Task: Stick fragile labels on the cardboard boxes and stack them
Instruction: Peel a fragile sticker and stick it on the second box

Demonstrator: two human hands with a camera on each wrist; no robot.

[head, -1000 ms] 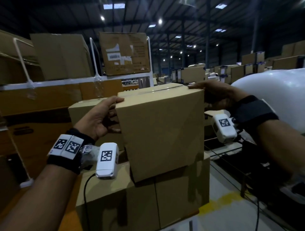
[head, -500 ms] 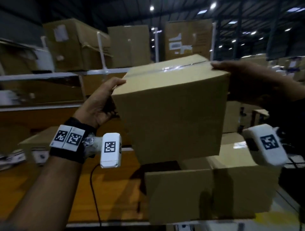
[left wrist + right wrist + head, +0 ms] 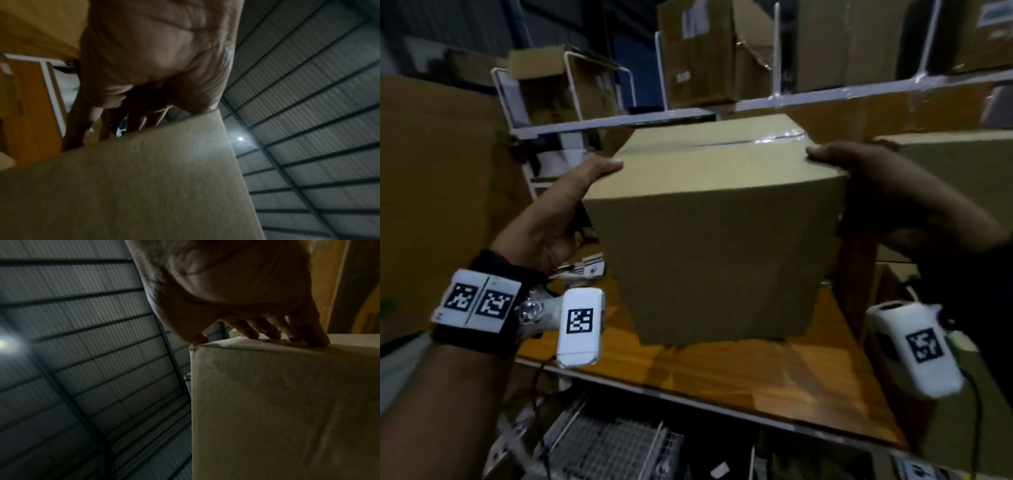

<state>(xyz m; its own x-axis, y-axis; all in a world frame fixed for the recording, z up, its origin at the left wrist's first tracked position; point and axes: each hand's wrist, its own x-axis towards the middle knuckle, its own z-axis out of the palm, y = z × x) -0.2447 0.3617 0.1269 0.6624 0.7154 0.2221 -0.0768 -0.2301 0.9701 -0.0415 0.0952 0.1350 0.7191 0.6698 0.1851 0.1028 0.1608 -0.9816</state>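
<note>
Box (image 3: 717,236) up between left hand (image 3: 551,222) and right hand (image 3: 887,192), fingers clamped over its top edges; its underside stays hidden, orange shelf (image 3: 756,373) lying open below.

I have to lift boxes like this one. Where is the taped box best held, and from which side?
By its two opposite side walls, near the top edge, one hand from each side, as the left hand and right hand hold the box: flat, handle-free walls suit a two-sided clamp.

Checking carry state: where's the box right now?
Head view, centre: the box is held between the left hand and right hand, above the wooden shelf, not resting on it.
</note>
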